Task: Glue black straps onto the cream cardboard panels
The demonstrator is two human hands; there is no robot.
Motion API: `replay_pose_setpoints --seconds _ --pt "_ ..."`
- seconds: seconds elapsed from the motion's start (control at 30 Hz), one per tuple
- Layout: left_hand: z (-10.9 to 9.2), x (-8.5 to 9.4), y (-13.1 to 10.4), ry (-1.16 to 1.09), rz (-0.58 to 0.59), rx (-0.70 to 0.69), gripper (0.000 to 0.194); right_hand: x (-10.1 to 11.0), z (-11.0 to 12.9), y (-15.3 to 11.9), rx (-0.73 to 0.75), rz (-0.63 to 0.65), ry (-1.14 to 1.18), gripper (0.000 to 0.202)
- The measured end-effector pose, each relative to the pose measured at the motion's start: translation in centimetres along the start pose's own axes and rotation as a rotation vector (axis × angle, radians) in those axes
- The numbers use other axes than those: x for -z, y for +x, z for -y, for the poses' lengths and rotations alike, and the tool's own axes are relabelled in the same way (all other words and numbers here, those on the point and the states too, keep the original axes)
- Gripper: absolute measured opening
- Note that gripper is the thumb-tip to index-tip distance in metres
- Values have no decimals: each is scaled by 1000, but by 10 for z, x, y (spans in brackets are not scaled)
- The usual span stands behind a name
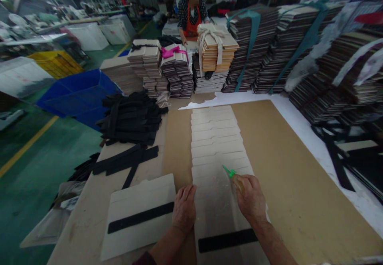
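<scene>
While the green-tipped tool is gripped in the curled fingers of the right hand, its thin tip is held over the row of overlapping pale panels, just ahead of those fingers. The fingers of the left hand are kept close together and bent at the row's left edge — whether that edge is pinched cannot be told. Nearer the wearer than both sets of fingers, a black strip is laid across the row, its right end covered by the right forearm. To the left of the left fingers, a separate pale panel is crossed by a second black strip; beyond it, a heap of black strips is piled on the bench. Far ahead of the fingers, tied stacks are lined up, and a person in an orange apron is seen behind them.
</scene>
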State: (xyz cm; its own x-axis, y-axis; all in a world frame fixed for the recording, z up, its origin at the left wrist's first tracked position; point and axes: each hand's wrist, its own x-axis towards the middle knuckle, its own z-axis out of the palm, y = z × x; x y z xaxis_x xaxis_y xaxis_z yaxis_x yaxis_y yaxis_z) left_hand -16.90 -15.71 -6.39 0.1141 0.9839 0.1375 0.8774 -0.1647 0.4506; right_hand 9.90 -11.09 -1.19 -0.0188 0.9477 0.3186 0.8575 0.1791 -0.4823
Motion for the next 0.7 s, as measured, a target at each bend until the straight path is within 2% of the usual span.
replay_pose_setpoints --seconds 0.17,0.3,0.5,0.7 --pt "-3 1 0 -13 15 11 50 -5 16 0 14 -22 -19 16" --pt "-3 1 0 3 23 15 50 -11 32 1 65 35 4 17" --pt "-5 3 -2 12 56 29 50 -15 41 0 40 17 2 17" --pt "-7 4 -2 1 49 28 47 -28 68 -4 152 85 115 19"
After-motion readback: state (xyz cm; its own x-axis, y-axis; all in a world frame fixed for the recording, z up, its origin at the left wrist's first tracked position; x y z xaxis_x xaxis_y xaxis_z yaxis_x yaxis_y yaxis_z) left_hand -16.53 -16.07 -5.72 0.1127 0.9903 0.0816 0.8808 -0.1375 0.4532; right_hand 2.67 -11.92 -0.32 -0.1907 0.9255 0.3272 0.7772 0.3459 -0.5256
